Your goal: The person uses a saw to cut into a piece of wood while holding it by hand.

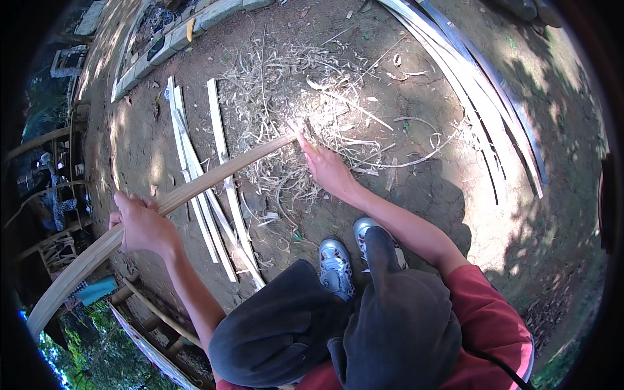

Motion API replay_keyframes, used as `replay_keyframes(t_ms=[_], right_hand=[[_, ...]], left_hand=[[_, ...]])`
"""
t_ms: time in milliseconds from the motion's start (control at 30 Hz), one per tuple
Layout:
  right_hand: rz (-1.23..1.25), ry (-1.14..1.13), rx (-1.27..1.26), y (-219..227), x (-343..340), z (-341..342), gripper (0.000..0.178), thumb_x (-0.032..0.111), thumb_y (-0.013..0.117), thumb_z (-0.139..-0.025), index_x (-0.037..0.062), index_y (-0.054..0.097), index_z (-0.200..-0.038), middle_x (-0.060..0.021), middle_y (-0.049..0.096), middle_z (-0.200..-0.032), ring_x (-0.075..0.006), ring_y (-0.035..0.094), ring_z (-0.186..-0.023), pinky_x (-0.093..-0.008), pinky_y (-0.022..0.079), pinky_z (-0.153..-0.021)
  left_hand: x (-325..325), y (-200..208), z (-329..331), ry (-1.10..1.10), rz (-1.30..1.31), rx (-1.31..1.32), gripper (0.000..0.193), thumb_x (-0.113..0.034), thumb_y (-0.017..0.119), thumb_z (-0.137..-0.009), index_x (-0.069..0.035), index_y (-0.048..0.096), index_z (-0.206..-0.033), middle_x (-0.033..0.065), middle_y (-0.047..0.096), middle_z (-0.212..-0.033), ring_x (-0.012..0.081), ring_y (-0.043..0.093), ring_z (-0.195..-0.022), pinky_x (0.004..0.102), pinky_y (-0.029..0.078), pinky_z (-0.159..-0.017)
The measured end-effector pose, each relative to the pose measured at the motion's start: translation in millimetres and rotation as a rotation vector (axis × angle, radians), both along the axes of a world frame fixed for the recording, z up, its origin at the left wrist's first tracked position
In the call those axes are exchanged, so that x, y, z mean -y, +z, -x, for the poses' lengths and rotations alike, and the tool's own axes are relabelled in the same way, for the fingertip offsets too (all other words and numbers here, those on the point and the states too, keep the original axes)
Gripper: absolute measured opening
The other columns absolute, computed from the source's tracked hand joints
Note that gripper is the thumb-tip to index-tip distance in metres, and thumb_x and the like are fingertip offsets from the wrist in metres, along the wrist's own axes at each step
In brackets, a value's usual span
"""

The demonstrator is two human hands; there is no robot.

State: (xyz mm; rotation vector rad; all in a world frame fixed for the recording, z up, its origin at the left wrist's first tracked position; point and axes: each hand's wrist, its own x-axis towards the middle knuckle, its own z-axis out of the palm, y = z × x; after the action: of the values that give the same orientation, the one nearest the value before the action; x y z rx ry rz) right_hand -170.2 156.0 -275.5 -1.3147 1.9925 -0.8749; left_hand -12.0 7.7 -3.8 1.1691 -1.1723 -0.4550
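A long, pale brown wooden strip [224, 170] slants from the lower left up to the middle of the view. My left hand [144, 224] is wrapped round it, well back from its far end. At that far end is my right hand [328, 170], its fingers closed and its fingertips against or right beside the tip of the strip. Something small and yellowish shows at these fingers, too blurred by glare to name. Below the tip lies a wide heap of curled shavings [292, 172] on the bare ground.
Several pale strips [214, 123] lie on the ground to the left. A bundle of long strips [468, 71] curves along the right side. A stone border [175, 42] runs along the back left. Wooden poles [159, 305] stand at lower left. My shoes [336, 266] are near the shavings.
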Motion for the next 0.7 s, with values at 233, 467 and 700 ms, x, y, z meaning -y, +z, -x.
replay_keyframes(t_ms=[233, 467, 700], right_hand=[[-0.143, 0.108, 0.056, -23, 13, -3, 0.071, -0.008, 0.045, -0.086, -0.0007, 0.024, -0.153, -0.0241, 0.066, -0.078, -0.0312, 0.066, -0.066, -0.0426, 0.055, -0.063], [-0.101, -0.024, 0.362, 25, 21, 5, 0.046, 0.004, 0.048, -0.096, -0.0101, 0.043, -0.139, -0.0252, 0.066, -0.093, -0.0322, 0.068, -0.074, -0.0431, 0.056, -0.071], [-0.006, -0.029, -0.283, -52, 25, -19, 0.071, -0.007, 0.043, -0.087, 0.0077, 0.026, -0.155, -0.0209, 0.062, -0.08, -0.0295, 0.064, -0.061, -0.042, 0.054, -0.057]], left_hand=[[-7, 1, 4, 0.005, -0.01, -0.008, 0.033, 0.003, 0.059, -0.085, -0.01, 0.033, -0.071, 0.0016, 0.045, -0.056, 0.0053, 0.04, -0.043, 0.0225, 0.031, -0.038], [-3, 1, -12, 0.035, -0.002, -0.014, 0.033, 0.003, 0.058, -0.084, -0.009, 0.032, -0.069, -0.0001, 0.041, -0.055, 0.0053, 0.04, -0.043, 0.0227, 0.031, -0.037], [-11, 1, 12, 0.012, -0.004, 0.024, 0.036, 0.003, 0.059, -0.084, -0.012, 0.032, -0.065, -0.0003, 0.042, -0.052, 0.0055, 0.04, -0.04, 0.0234, 0.032, -0.036]])
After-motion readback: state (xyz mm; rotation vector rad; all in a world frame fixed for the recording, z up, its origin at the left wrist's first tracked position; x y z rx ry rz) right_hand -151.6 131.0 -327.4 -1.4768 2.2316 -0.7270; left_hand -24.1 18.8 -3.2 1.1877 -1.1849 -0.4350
